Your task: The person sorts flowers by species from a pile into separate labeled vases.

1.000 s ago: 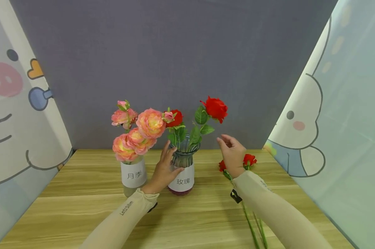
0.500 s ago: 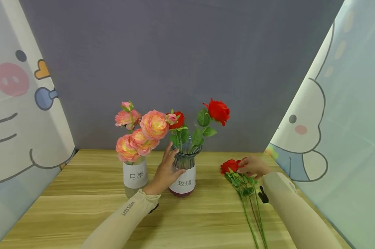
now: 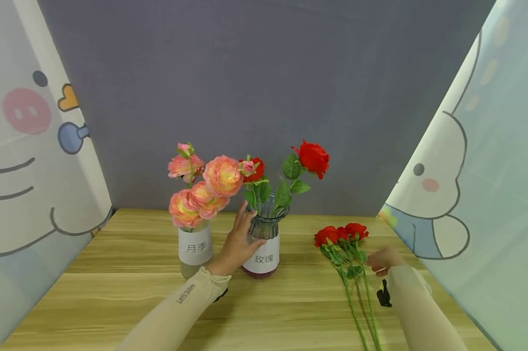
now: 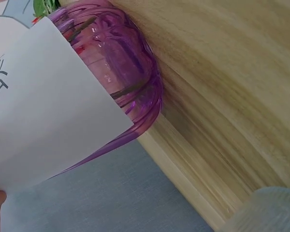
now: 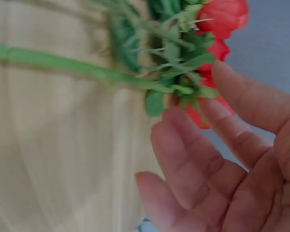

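Note:
My left hand [image 3: 237,246] holds the glass vase [image 3: 265,228] from its left side, thumb across the front of the white label and fingers up by the neck. The vase's purple base [image 4: 135,58] fills much of the left wrist view. Two red roses [image 3: 314,158] with green leaves stand in it, one partly behind pink blooms. On the right, several loose red roses [image 3: 334,236] lie on the table, heads away from me. Beside their leaves is my right hand [image 3: 383,258], fingers loosely bent. The right wrist view shows its fingers near a green stem [image 5: 77,67], gripping nothing.
Left of the glass vase stands a second labelled vase [image 3: 195,269] with pink-yellow flowers [image 3: 223,176] leaning over towards the roses. A grey panel [image 3: 264,97] closes off the back of the wooden table [image 3: 114,292]. Cartoon-printed sheets flank both sides.
My right hand has moved from beside the vase down and right, past the loose rose heads to near their stems. The left hand stays at the vase. The head view has shifted slightly.

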A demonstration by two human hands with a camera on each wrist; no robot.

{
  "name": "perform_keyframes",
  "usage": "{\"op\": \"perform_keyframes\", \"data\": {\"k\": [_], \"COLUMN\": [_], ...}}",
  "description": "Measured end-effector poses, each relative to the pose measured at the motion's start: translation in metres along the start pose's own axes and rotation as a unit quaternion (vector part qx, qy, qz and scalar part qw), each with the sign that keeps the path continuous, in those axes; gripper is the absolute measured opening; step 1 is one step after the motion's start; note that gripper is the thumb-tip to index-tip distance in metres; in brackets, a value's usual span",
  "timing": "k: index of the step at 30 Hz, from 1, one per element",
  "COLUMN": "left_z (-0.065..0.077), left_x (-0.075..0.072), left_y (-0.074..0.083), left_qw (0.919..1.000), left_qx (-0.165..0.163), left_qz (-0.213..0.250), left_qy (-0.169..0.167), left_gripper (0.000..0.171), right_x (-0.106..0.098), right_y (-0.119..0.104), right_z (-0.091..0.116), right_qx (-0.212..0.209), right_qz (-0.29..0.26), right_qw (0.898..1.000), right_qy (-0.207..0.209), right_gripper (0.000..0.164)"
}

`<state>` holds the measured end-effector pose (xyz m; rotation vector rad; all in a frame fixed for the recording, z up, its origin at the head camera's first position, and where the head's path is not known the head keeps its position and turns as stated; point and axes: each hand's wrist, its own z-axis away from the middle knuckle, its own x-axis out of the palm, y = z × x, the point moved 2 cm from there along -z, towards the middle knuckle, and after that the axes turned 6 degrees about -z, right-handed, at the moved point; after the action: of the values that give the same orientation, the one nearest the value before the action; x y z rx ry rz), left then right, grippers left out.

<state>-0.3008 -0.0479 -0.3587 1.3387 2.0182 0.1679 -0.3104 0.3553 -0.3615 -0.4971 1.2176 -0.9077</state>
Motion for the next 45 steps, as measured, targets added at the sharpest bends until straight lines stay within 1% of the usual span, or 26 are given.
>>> {"op": "perform_keyframes", "data": {"k": [3, 5, 8, 13, 15, 17, 18, 20, 21, 24, 30, 33, 35, 39, 40, 41, 43, 44, 45], "left_z": [0.001, 0.001, 0.001, 0.001, 0.001, 0.0, 0.0, 0.0, 0.0, -0.001, -0.001, -0.001, -0.001, 0.0, 0.001, 0.001, 0.002, 0.002, 0.002], "left_x": [0.002, 0.003, 0.003, 0.002, 0.003, 0.003, 0.003, 0.003, 0.003, 0.003, 0.004, 0.004, 0.005, 0.004, 0.004, 0.003, 0.003, 0.002, 0.002], "left_y": [0.0, -0.001, -0.002, -0.004, -0.004, -0.003, -0.003, -0.003, -0.003, -0.003, -0.004, -0.004, -0.004, -0.004, -0.004, -0.003, -0.003, -0.003, -0.002], "left_qw": [0.9999, 0.9998, 0.9995, 0.9996, 0.9996, 0.9995, 0.9994, 0.9993, 0.9993, 0.9994, 0.9994, 0.9996, 0.9997, 0.9994, 0.9994, 0.9993, 0.9992, 0.9992, 0.9991], "left_qx": [0.008, 0.012, 0.014, 0.013, 0.014, 0.017, 0.019, 0.021, 0.022, 0.021, 0.019, 0.011, 0.009, 0.011, 0.011, 0.012, 0.005, 0.004, 0.003], "left_qz": [-0.001, -0.007, -0.018, -0.016, -0.015, -0.015, -0.015, -0.016, -0.014, -0.011, -0.012, -0.012, -0.012, -0.015, -0.016, -0.018, -0.022, -0.024, -0.025], "left_qy": [0.007, 0.013, 0.02, 0.021, 0.021, 0.022, 0.023, 0.025, 0.026, 0.026, 0.026, 0.023, 0.022, 0.028, 0.029, 0.032, 0.032, 0.032, 0.034], "left_gripper": [0.079, 0.08, 0.082, 0.083, 0.084, 0.084, 0.085, 0.085, 0.085, 0.085, 0.085, 0.084, 0.083, 0.081, 0.081, 0.081, 0.08, 0.079, 0.079], "right_x": [0.002, 0.004, 0.01, 0.02, 0.023, 0.025, 0.026, 0.029, 0.03, 0.034, 0.038, 0.038, 0.038, 0.04, 0.041, 0.041, 0.042, 0.042, 0.041], "right_y": [0.013, 0.02, 0.026, 0.033, 0.036, 0.039, 0.041, 0.044, 0.045, 0.047, 0.048, 0.05, 0.051, 0.052, 0.052, 0.051, 0.052, 0.052, 0.053], "right_z": [-0.004, -0.005, -0.008, -0.01, -0.01, -0.011, -0.011, -0.013, -0.013, -0.012, -0.011, -0.013, -0.015, -0.013, -0.012, -0.009, -0.007, -0.005, -0.004], "right_qx": [0.014, 0.019, 0.015, 0.009, 0.014, 0.017, 0.021, 0.027, 0.028, 0.032, 0.041, 0.046, 0.047, 0.042, 0.04, 0.037, 0.032, 0.032, 0.025], "right_qz": [0.016, 0.014, 0.004, -0.017, -0.034, -0.053, -0.068, -0.096, -0.11, -0.147, -0.18, -0.18, -0.177, -0.201, -0.214, -0.23, -0.26, -0.267, -0.275], "right_qw": [1.0, 1.0, 1.0, 1.0, 0.999, 0.998, 0.997, 0.995, 0.994, 0.989, 0.983, 0.983, 0.983, 0.979, 0.976, 0.972, 0.965, 0.963, 0.96], "right_qy": [0.007, 0.007, 0.008, 0.006, 0.012, 0.017, 0.019, 0.016, 0.011, 0.001, 0.009, 0.014, 0.017, 0.012, 0.004, -0.006, -0.024, -0.032, -0.041], "right_gripper": [0.041, 0.042, 0.043, 0.039, 0.028, 0.01, 0.005, 0.024, 0.031, 0.04, 0.041, 0.042, 0.038, 0.011, 0.012, 0.019, 0.018, 0.021, 0.028]}}
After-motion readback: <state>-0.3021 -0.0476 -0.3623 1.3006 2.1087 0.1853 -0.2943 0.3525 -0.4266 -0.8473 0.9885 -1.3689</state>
